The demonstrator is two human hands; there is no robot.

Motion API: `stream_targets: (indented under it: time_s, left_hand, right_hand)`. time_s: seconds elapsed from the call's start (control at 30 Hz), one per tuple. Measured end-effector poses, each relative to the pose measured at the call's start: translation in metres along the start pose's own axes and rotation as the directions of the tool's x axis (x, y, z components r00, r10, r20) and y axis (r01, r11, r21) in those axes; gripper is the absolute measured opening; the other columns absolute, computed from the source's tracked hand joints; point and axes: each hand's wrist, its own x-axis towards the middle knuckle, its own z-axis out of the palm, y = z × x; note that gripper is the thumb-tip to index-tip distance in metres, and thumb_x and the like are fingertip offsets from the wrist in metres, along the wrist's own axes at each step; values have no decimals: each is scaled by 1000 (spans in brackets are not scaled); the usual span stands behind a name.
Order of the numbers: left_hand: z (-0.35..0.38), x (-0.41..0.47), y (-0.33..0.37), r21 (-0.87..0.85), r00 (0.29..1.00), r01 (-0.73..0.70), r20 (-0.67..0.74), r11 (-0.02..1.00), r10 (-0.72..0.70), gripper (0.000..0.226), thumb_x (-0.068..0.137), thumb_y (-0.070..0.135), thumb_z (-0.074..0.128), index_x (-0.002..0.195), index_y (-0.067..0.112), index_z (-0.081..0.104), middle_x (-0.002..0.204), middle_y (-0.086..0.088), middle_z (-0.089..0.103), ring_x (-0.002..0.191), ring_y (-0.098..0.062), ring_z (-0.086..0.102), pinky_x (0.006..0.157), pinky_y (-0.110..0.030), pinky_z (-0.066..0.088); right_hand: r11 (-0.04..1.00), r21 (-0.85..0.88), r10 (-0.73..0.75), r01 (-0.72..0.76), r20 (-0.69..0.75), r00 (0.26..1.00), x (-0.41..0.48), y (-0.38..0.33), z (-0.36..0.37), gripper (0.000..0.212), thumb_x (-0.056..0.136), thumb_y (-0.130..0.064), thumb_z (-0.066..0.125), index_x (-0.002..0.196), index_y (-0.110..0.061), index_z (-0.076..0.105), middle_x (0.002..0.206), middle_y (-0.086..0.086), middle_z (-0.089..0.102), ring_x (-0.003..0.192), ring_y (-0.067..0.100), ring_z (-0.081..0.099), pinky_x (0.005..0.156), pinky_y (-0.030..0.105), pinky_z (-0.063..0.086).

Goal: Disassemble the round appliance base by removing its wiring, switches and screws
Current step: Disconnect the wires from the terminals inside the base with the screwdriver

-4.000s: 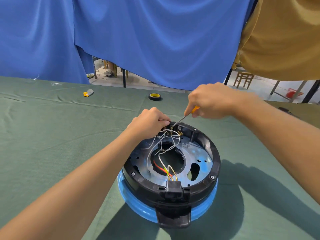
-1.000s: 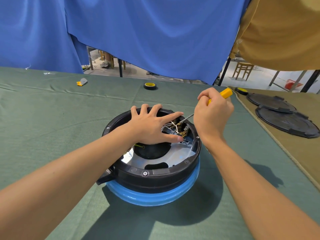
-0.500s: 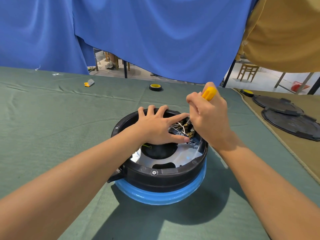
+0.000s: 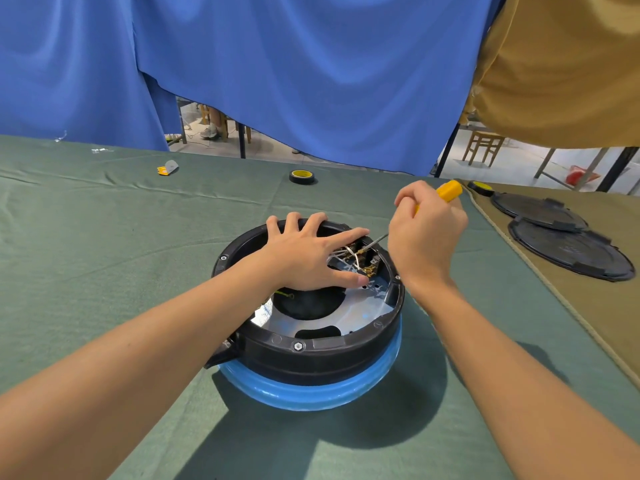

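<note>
My left grip (image 4: pixel 304 258) lies flat, fingers spread, on the round black plastic base (image 4: pixel 311 355); my right grip (image 4: pixel 426 240) wraps the yellow screwdriver (image 4: pixel 449 191).

Hides most of the screwdriver (image 4: pixel 448 191) handle inside the right hand (image 4: pixel 426 239); loses its tip among the wiring (image 4: pixel 342 252). Covers the far half of the base (image 4: pixel 311 356) interior with the left hand (image 4: pixel 304 254). Crops the left forearm (image 4: pixel 121 368) and right forearm (image 4: pixel 512 368) at the lower edge. Too small to identify: terminals (image 4: pixel 369 270), far yellow scrap (image 4: pixel 162 170).
</note>
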Motion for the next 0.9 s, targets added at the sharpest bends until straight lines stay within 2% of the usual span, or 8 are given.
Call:
stream_targets:
  time_s: [0.13,0.27,0.37,0.47,0.6,0.73,0.83,0.9]
  left_hand:
    - [1,0,-1,-1,1000,6,-6,1000,-6,78,60,98,19,126,73,-14,161,-4,9,141,-45,10,106,-67,5]
    - [2,0,-2,-5,1000,10,-19,1000,-10,76,59,100,19,123,74,-15,160,-5,11,141,-44,11,106,-66,7]
    - [2,0,-1,-9,1000,14,-21,1000,-15,77,59,100,20,124,75,-13,160,-5,12,140,-44,13,105,-66,7]
    - [1,1,0,-12,1000,12,-4,1000,-12,78,60,99,22,127,75,-11,160,-6,11,140,-45,12,105,-68,6]
    - [-2,0,-1,-9,1000,9,16,1000,-9,79,60,99,21,127,75,-11,161,-5,11,141,-46,12,105,-68,7]
    - [-2,-1,-3,-11,1000,4,24,1000,-4,80,60,99,22,130,75,-10,161,-4,11,140,-46,13,105,-68,8]
    - [-5,-2,-1,-3,1000,-3,31,1000,3,81,61,98,22,132,73,-7,160,-4,14,140,-45,16,105,-68,12]
    - [-13,-2,-1,-18,997,-4,80,1000,6,77,63,97,25,131,75,-4,158,-3,18,138,-44,19,104,-66,16]
  right_hand:
    - [928,-96,-355,359,63,933,-10,-11,-10,18,82,7,52,70,1,62,64,17,48,57,29,45,45,28,28]
    - [884,-118,-435,453,154,887,-10,-14,-13,13,79,12,59,69,3,61,72,20,47,52,31,43,37,30,33]
    - [919,-114,-360,377,143,922,-8,-11,-10,15,82,8,53,71,1,62,68,18,48,56,30,44,42,33,33]
    - [993,-53,-103,107,74,992,-1,-3,-7,24,83,4,45,68,-2,63,55,14,52,57,27,45,54,35,30]
    - [990,-10,141,-141,58,988,-8,-1,2,27,80,7,42,64,-3,61,55,10,55,58,26,46,59,36,27]
    - [995,31,95,-94,-27,995,-11,-1,-4,27,81,5,41,64,-5,59,53,9,53,57,23,43,57,29,16]
    - [996,52,81,-79,-44,996,-8,1,-8,26,84,1,41,71,-7,62,57,9,55,62,26,48,53,20,27]
    - [998,54,35,-33,-26,999,-12,1,-10,25,85,0,42,72,-7,62,55,10,54,62,27,50,54,26,31]
